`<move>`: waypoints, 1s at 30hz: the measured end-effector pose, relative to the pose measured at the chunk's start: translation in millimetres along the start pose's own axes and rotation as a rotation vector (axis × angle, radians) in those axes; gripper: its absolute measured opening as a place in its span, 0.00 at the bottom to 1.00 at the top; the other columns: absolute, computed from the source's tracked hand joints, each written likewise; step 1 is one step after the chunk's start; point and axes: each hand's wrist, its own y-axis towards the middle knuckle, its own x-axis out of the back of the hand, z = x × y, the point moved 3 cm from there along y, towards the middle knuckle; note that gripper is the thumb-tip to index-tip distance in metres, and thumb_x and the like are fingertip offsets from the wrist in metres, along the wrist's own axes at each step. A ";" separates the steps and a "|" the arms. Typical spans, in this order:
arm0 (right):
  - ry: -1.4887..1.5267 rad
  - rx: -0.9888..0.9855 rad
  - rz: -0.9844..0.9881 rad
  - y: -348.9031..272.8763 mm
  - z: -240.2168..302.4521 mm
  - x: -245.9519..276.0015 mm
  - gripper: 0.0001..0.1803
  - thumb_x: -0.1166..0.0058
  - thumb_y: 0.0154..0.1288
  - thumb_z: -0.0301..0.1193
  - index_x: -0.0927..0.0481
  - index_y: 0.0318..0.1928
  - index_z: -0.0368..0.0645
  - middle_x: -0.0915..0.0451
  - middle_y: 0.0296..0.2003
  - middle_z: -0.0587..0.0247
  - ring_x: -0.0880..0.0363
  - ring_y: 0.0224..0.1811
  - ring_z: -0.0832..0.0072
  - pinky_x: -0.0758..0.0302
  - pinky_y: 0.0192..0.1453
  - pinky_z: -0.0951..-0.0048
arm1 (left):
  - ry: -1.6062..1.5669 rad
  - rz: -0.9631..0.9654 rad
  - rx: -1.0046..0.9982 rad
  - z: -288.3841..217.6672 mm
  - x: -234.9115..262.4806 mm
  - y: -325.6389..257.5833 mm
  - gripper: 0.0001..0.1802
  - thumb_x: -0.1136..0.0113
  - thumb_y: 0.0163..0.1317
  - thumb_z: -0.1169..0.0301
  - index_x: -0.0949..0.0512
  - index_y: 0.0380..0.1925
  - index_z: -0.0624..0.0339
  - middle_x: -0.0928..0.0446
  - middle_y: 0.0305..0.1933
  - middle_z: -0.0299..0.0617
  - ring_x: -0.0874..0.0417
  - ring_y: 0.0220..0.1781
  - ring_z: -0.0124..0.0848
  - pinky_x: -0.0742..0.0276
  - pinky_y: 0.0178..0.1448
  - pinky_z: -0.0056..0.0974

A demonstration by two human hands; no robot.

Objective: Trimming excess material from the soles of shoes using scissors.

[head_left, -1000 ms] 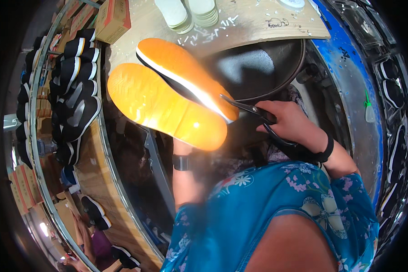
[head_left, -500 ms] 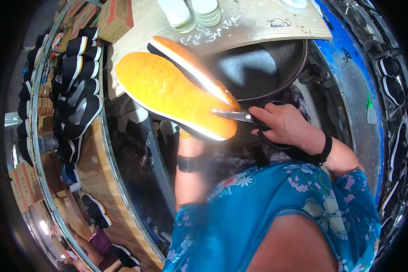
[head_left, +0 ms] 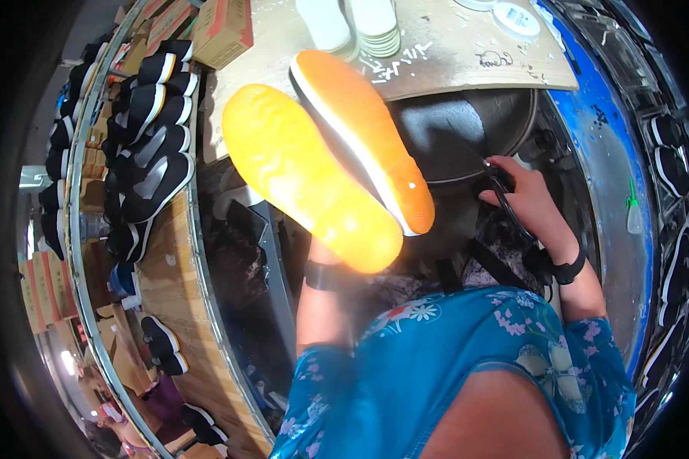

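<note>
Two shoes with orange-yellow soles face me: a near shoe (head_left: 298, 172) and a far shoe (head_left: 367, 130) with a white midsole edge. They are up in the air above the table's near edge, side by side with soles outward. My left hand (head_left: 323, 251) is behind them, supporting them from below; its fingers are hidden. To the right, my right hand (head_left: 532, 200) is closed around black-handled scissors (head_left: 511, 208), apart from the shoes. The scissor blades point up-left over a dark round basin (head_left: 528, 126) and are hard to make out.
Stacked white insoles (head_left: 377, 30) and white scraps lie on the wooden table (head_left: 452, 65). A cardboard box (head_left: 222, 34) stands at its left. Black shoes (head_left: 157, 183) fill a rack on the left; more line the right edge. A green-tipped bottle (head_left: 633, 214) lies on the blue-edged surface.
The scissors have come away from the near sole, and my right hand has moved right. The shoes have shifted right and spread apart, so the far sole now shows more.
</note>
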 end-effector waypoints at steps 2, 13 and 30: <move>-0.053 -0.054 -0.003 4.8 -1.8 4.8 0.30 0.33 0.45 0.35 0.26 0.50 0.42 0.20 0.34 0.49 0.20 0.35 0.60 0.27 0.41 0.70 | 0.018 -0.043 -0.001 -1.0 5.8 0.9 0.12 0.42 0.54 0.68 0.24 0.32 0.67 0.22 0.33 0.51 0.19 0.34 0.37 0.24 0.41 0.41; 0.229 -0.142 -0.187 35.7 -48.0 -1.2 0.33 0.37 0.43 0.19 0.30 0.55 0.44 0.19 0.36 0.63 0.24 0.36 0.81 0.29 0.41 0.78 | 0.474 -0.563 -0.362 -6.6 5.3 78.0 0.12 0.47 0.57 0.67 0.24 0.26 0.68 0.23 0.31 0.57 0.21 0.34 0.55 0.24 0.41 0.50; -0.250 -0.029 -0.468 62.3 -50.2 -26.1 0.33 0.42 0.49 0.26 0.34 0.59 0.50 0.22 0.32 0.50 0.20 0.35 0.57 0.25 0.40 0.64 | 0.713 -0.084 -0.624 5.1 12.6 22.2 0.19 0.37 0.48 0.52 0.28 0.25 0.56 0.25 0.19 0.43 0.23 0.27 0.46 0.29 0.35 0.46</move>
